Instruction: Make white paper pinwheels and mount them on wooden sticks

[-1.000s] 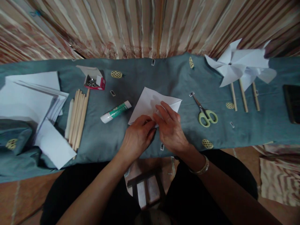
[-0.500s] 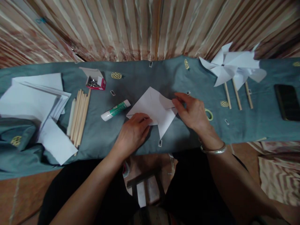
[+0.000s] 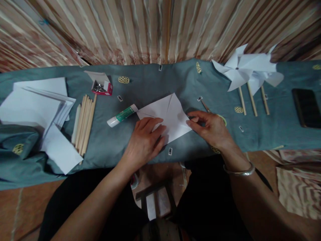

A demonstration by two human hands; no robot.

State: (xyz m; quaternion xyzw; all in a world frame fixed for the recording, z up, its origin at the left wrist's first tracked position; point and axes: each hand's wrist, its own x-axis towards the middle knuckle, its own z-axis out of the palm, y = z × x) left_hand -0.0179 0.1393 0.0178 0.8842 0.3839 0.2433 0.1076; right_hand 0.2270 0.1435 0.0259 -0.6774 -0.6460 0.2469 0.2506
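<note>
A white sheet of paper (image 3: 173, 115), with slits running in from its corners, lies on the cloth in front of me. My left hand (image 3: 149, 137) rests on its lower left part with the fingers spread. At the right corner, my right hand (image 3: 207, 125) pinches the paper between thumb and fingers. Partly hidden behind the right hand are scissors (image 3: 205, 105) with a light green handle. Touching or nearly touching the sheet's left corner is a green and white glue stick (image 3: 122, 115).
On the left lie stacked white papers (image 3: 32, 103), several wooden sticks (image 3: 85, 124) and an open small box (image 3: 106, 87) of metal pins. Paper pinwheels (image 3: 238, 68) on sticks and a dark phone (image 3: 306, 107) are at the right. A striped curtain (image 3: 150, 30) hangs behind the table.
The paper has turned on the cloth, and its lower point no longer hangs toward me. My left hand's fingers have spread over it. My right hand has moved slightly down, uncovering the scissor blades.
</note>
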